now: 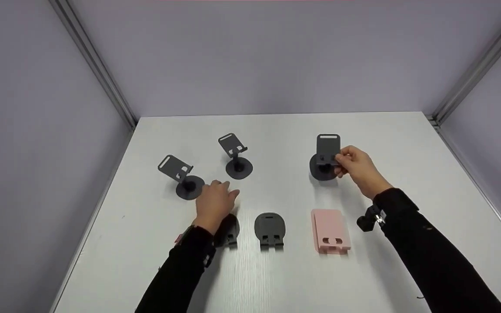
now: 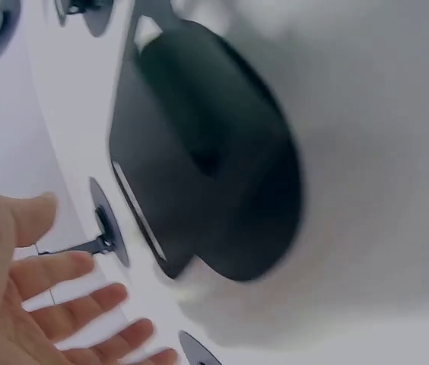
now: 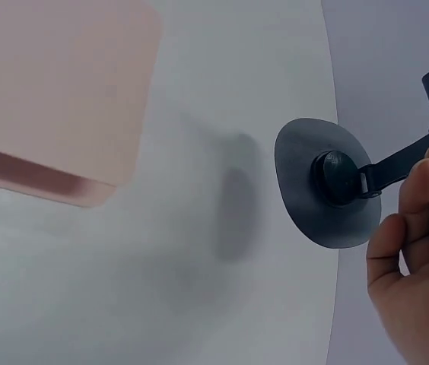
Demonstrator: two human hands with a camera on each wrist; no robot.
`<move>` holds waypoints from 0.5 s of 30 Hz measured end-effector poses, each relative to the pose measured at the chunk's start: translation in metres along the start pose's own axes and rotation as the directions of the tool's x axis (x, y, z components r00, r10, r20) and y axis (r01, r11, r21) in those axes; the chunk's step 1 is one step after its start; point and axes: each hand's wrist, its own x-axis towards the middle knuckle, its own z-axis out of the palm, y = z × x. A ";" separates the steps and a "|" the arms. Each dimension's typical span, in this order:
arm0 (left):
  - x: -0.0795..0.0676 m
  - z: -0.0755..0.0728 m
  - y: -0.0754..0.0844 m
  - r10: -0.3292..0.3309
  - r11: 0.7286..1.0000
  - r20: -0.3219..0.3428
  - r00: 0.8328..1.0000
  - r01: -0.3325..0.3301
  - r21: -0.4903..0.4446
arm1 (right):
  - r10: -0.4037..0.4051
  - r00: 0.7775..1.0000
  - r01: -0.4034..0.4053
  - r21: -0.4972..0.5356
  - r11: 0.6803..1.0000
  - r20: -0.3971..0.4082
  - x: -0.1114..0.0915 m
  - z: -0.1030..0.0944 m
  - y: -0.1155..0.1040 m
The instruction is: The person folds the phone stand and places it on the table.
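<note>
My right hand [image 1: 361, 169] pinches the lower right edge of an unfolded dark grey phone stand's [image 1: 328, 145] plate at the back right. In the right wrist view, the stand's round base [image 3: 306, 205] appears below the hinged arm. My left hand [image 1: 213, 204] is held above the table with loosely spread fingers and nothing in its grasp. Just beyond it stands another unfolded phone stand [image 1: 173, 168]. Beneath the left wrist lies a folded dark phone stand [image 1: 233, 231], partly hidden by the sleeve in the head view and large in the left wrist view.
A third unfolded phone stand [image 1: 232, 145] stands at the back centre. Nearer lie a folded dark stand [image 1: 270, 228] and a folded pink stand [image 1: 331, 228]. Grey-white panels [image 1: 276, 56] enclose the white table [image 1: 146, 261] at the back and sides.
</note>
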 end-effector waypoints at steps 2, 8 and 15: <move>0.002 0.001 0.007 0.054 0.998 -0.017 0.998 -0.054 -0.039 | -0.008 1.000 0.008 -0.005 1.000 0.031 0.000 0.006 -0.002; 0.008 0.008 0.033 0.179 0.969 -0.008 0.984 -0.178 -0.174 | -0.040 0.990 0.040 0.004 0.999 0.139 -0.003 0.026 -0.008; 0.016 0.014 0.057 0.223 0.846 0.090 0.971 -0.147 -0.513 | -0.111 0.957 0.094 0.076 0.993 0.267 -0.005 0.047 -0.012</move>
